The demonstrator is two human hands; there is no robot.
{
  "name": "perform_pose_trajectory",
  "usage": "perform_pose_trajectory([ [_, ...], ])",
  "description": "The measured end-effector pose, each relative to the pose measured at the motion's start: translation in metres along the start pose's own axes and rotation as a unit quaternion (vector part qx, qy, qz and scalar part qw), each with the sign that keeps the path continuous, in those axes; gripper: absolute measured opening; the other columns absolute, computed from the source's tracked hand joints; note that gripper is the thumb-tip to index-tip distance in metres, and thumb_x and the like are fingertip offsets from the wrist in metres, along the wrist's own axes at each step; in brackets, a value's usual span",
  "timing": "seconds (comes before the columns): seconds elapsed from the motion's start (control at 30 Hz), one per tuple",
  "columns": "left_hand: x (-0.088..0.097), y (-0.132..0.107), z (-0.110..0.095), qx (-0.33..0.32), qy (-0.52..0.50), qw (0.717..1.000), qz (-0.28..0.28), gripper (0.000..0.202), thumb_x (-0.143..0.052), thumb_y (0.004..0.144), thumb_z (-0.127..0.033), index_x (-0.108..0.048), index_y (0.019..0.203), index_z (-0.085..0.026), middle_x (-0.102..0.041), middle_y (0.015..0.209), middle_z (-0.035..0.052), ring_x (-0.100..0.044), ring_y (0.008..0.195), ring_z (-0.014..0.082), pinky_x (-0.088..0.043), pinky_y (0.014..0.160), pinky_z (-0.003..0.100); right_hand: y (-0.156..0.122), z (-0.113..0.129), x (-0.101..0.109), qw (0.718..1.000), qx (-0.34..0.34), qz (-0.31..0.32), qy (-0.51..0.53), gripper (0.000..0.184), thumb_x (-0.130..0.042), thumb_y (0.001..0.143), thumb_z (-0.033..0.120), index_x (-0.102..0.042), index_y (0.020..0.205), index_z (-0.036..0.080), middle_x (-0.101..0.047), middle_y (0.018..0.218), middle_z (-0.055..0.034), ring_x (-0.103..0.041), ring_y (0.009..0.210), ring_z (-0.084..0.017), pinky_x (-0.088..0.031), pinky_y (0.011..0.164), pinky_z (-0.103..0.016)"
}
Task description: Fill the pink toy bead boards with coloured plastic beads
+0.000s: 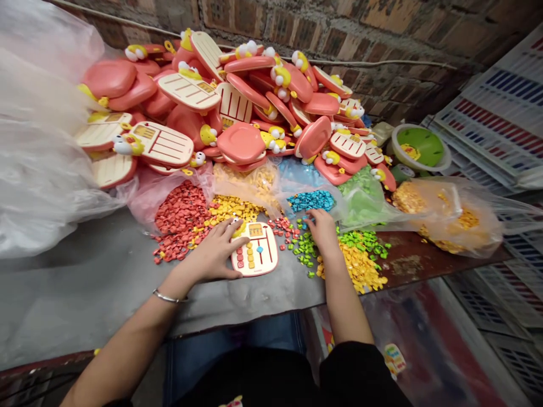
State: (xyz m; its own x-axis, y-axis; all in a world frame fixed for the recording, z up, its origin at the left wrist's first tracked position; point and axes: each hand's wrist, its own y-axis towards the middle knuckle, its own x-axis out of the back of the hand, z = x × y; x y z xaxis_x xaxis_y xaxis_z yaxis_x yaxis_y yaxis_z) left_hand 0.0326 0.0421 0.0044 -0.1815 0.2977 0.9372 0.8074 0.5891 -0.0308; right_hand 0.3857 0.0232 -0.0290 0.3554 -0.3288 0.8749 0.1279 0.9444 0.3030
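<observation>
My left hand (214,251) grips the left side of a cream toy panel (262,251), which lies flat on the table with coloured buttons set in it. My right hand (322,232) reaches past the panel, its fingertips down among small blue and green plastic buttons (306,244). I cannot tell whether those fingers pinch a button. Loose red buttons (180,220) lie to the left of the panel, and a yellow-orange pile (358,268) lies below my right hand. Behind them rises a heap of pink and cream toy shells (203,96) with yellow trim.
Plastic bags of buttons (407,203) line the heap's front edge. A green bowl (419,148) stands at right. A brick wall (339,28) runs behind, white crates (500,113) stack at right, and white plastic sheeting (38,124) bulges at left.
</observation>
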Motion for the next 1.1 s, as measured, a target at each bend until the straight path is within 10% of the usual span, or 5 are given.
perform_pose_trajectory([
  [0.23,0.001,-0.001,0.000,-0.004,0.001,1.000,0.002,0.082,-0.080,0.065,-0.052,-0.054,0.137,-0.025,-0.023,0.160,0.0161,-0.018,0.146,0.0441,-0.026,0.115,0.059,-0.004,0.032,0.005,0.973,0.015,-0.102,0.209,0.018,-0.059,0.089,0.036,-0.069,0.093,0.021,-0.061,0.103,-0.0097,-0.062,0.095,-0.024,-0.057,0.075,-0.038],
  [0.47,0.000,-0.002,0.001,-0.006,-0.002,1.000,0.001,0.082,-0.080,0.065,-0.051,-0.052,0.139,-0.025,-0.021,0.161,0.0153,-0.018,0.146,0.0454,-0.025,0.116,0.059,-0.009,0.092,-0.025,0.956,0.156,0.074,0.237,0.013,-0.057,0.092,0.024,-0.070,0.093,0.022,-0.066,0.095,-0.0071,-0.062,0.094,-0.023,-0.051,0.085,-0.039],
  [0.9,0.002,0.000,-0.003,0.001,0.009,1.000,0.011,0.083,-0.082,0.063,-0.052,-0.054,0.137,-0.027,-0.022,0.161,0.0139,-0.021,0.145,0.0440,-0.026,0.116,0.057,-0.004,0.079,-0.015,0.936,0.198,0.176,0.233,0.012,-0.058,0.089,0.014,-0.068,0.088,0.020,-0.069,0.084,-0.0042,-0.062,0.079,-0.018,-0.048,0.074,-0.031],
  [1.1,0.003,0.001,-0.004,0.008,0.019,1.000,0.013,0.083,-0.081,0.063,-0.053,-0.055,0.137,-0.027,-0.022,0.161,0.0142,-0.021,0.145,0.0457,-0.026,0.115,0.059,-0.008,0.081,-0.016,0.940,0.221,0.123,0.227,0.014,-0.055,0.091,0.015,-0.068,0.090,0.020,-0.066,0.098,-0.0088,-0.060,0.099,-0.023,-0.048,0.088,-0.039],
])
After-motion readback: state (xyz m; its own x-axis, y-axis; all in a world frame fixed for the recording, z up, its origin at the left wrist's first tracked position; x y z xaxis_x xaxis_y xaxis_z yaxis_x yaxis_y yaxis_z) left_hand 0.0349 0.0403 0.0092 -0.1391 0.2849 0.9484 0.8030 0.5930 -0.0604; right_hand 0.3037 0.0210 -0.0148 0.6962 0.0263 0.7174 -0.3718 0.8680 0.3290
